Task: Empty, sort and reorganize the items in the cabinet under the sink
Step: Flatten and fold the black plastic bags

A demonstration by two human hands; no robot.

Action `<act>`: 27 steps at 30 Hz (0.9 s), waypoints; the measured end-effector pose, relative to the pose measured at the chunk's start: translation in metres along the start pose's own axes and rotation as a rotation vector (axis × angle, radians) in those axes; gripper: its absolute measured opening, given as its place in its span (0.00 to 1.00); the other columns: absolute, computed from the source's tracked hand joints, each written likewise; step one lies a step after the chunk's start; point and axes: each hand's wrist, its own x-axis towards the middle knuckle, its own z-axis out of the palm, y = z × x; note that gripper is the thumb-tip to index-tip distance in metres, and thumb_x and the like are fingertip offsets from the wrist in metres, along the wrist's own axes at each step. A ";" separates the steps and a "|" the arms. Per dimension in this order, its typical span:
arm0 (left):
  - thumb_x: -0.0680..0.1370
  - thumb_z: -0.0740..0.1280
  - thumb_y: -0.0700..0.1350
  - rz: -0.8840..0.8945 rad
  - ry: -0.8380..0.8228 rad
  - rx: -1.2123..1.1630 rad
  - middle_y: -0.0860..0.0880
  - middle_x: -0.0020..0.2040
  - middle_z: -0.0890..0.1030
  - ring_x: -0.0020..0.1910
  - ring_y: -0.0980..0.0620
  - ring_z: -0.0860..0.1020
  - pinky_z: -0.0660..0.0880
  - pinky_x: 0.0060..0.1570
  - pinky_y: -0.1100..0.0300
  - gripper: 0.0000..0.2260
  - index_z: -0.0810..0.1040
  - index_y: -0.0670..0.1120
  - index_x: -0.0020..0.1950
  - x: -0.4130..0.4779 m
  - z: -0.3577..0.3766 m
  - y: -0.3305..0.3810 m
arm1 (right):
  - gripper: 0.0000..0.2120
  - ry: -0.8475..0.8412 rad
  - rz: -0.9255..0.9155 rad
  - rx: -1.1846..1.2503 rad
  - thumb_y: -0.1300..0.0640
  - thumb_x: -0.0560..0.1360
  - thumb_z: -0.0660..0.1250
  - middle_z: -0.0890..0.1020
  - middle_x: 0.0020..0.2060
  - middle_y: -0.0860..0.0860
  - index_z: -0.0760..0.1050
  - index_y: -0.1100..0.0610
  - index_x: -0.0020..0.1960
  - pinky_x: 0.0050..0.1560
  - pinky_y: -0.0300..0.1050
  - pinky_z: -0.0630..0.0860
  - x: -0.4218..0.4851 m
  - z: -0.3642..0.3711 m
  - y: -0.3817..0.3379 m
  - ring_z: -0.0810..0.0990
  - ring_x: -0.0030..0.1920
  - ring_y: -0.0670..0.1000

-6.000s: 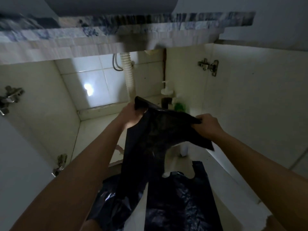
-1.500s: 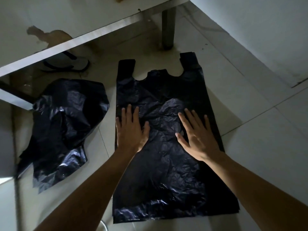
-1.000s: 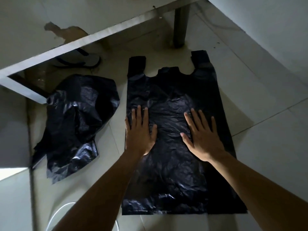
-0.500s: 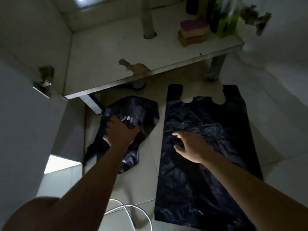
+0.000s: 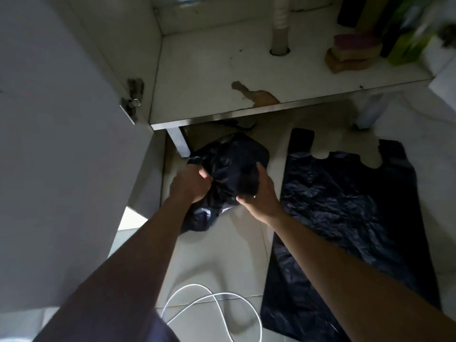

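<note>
Both the left hand (image 5: 190, 185) and right hand (image 5: 259, 196) clutch the crumpled black plastic bag (image 5: 232, 164) on the floor (image 5: 222, 255) below the cabinet base (image 5: 246, 114) front edge, so best find its handles, shake it open, then lay it squarely on the flattened bag (image 5: 345, 218) alongside.

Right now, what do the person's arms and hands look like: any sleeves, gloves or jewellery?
No gloves on the left hand or right hand. The left forearm and right forearm show no sleeve up to the frame's edge, and neither wrist carries a watch or band. A pale glint on one right finger may be a ring; too small to tell.
</note>
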 end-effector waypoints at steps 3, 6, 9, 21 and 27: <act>0.77 0.68 0.48 0.090 0.062 -0.112 0.50 0.42 0.83 0.46 0.46 0.80 0.77 0.50 0.55 0.06 0.81 0.51 0.41 0.000 -0.024 -0.004 | 0.58 -0.009 0.029 0.011 0.47 0.60 0.79 0.60 0.75 0.58 0.43 0.36 0.78 0.63 0.56 0.76 0.009 0.003 -0.008 0.68 0.72 0.61; 0.77 0.67 0.46 0.193 0.167 -0.173 0.53 0.34 0.78 0.37 0.52 0.78 0.74 0.39 0.58 0.08 0.75 0.52 0.38 -0.005 -0.049 -0.004 | 0.62 -0.068 -0.001 -0.031 0.47 0.59 0.81 0.56 0.78 0.57 0.39 0.36 0.78 0.70 0.59 0.70 0.018 0.006 -0.018 0.59 0.77 0.60; 0.76 0.67 0.45 0.321 0.237 -0.081 0.53 0.34 0.79 0.33 0.55 0.76 0.71 0.34 0.60 0.06 0.75 0.50 0.39 -0.016 -0.072 -0.006 | 0.63 0.024 0.030 0.045 0.54 0.60 0.82 0.58 0.77 0.58 0.41 0.47 0.81 0.73 0.59 0.66 0.038 0.001 -0.040 0.58 0.77 0.62; 0.75 0.65 0.48 0.233 0.520 0.101 0.49 0.37 0.79 0.37 0.45 0.78 0.71 0.36 0.57 0.06 0.74 0.48 0.40 -0.020 -0.106 -0.008 | 0.09 -0.089 0.259 0.365 0.59 0.73 0.76 0.85 0.47 0.56 0.75 0.55 0.45 0.49 0.56 0.82 0.018 0.019 -0.061 0.87 0.42 0.54; 0.75 0.64 0.47 0.228 0.721 -0.001 0.50 0.35 0.78 0.34 0.51 0.75 0.68 0.33 0.57 0.06 0.73 0.47 0.40 -0.019 -0.118 0.005 | 0.05 -0.179 0.174 0.195 0.56 0.64 0.75 0.82 0.31 0.50 0.78 0.54 0.35 0.36 0.42 0.72 -0.003 0.043 -0.054 0.82 0.35 0.52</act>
